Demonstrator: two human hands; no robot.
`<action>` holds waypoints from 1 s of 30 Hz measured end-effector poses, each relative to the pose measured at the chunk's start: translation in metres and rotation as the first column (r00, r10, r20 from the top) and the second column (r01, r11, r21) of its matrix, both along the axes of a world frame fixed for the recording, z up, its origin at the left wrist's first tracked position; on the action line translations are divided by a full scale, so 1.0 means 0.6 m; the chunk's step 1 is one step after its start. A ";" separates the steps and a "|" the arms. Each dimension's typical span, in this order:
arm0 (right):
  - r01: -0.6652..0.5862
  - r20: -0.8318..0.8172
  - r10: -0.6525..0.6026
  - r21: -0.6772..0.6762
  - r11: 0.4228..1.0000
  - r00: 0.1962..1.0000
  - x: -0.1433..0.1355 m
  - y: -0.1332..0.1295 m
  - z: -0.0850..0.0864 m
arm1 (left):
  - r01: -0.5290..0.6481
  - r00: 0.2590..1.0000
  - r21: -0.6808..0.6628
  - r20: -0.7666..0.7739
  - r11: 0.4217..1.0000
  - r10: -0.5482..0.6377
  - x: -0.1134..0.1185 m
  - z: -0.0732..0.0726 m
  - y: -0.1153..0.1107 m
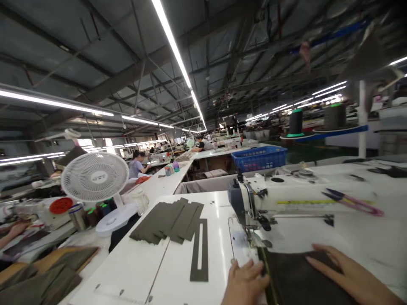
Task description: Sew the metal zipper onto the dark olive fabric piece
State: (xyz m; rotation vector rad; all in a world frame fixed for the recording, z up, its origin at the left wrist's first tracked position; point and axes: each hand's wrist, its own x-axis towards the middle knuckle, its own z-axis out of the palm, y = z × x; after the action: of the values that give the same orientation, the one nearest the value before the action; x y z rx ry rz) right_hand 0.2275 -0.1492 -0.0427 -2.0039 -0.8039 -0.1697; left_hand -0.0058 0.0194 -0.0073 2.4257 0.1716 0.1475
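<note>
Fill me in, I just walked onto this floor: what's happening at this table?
A person is at a white industrial sewing machine, both bare hands flat on a dark olive fabric piece lying under the needle area. The left hand presses its near edge; the right hand rests on its right side. A fanned stack of olive fabric strips and a slotted olive strip lie to the left on the white table. Other people sit at tables farther back.

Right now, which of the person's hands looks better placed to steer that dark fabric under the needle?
Probably the left hand: it rests at the dark fabric's front edge, just below the sewing machine's needle. The right hand lies flat farther out, pressing the fabric down.
</note>
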 end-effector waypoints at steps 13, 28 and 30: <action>-0.026 0.038 0.028 -0.050 0.998 0.999 0.000 0.005 0.014 | 0.225 0.974 0.419 -0.096 0.880 -0.204 0.028 0.060 -0.001; 0.298 0.683 0.209 -0.545 0.784 0.700 -0.071 -0.005 0.052 | 0.249 0.967 0.427 -0.153 0.869 -0.202 0.053 0.047 0.011; 0.115 0.701 0.306 -0.485 0.867 0.644 -0.096 0.011 0.056 | 0.275 0.960 0.438 -0.173 0.856 -0.220 0.058 0.045 0.011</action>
State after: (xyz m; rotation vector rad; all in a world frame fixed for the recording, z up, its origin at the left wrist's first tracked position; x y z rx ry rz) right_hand 0.1698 -0.1424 -0.0090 -2.3573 -1.6374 -0.8841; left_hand 0.0293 0.0261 0.0196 2.9054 -0.1457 -0.0850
